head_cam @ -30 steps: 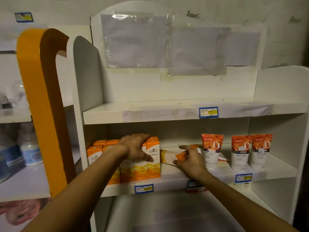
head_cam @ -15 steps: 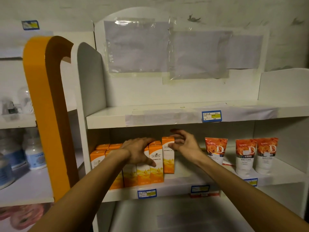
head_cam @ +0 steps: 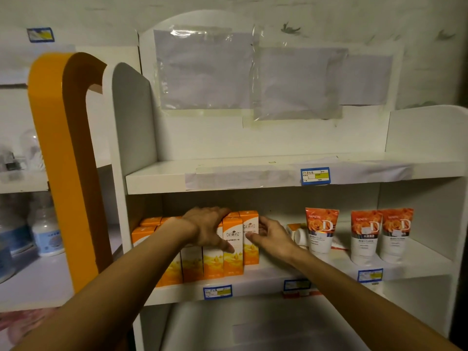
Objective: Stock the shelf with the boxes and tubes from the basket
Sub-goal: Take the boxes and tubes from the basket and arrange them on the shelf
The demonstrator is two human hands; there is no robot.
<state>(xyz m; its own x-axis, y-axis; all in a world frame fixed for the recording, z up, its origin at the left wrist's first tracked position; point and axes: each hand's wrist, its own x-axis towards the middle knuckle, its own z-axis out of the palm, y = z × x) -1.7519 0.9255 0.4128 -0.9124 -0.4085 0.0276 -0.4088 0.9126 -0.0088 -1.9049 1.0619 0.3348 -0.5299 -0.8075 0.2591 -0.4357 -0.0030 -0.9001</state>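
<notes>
Right hand (head_cam: 272, 239), fingers now straight, presses the newly stood orange box (head_cam: 250, 236) against the row; left hand (head_cam: 209, 230), fingers spread, steadies it. One more box shelved.

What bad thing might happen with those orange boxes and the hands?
The tall orange boxes stand packed tight near the shelf's front edge; a hard push from the right hand might tip one off. The left hand presses on their tops, so lifting it carelessly may topple the row. A reaching arm might also knock the nearest tube.
</notes>
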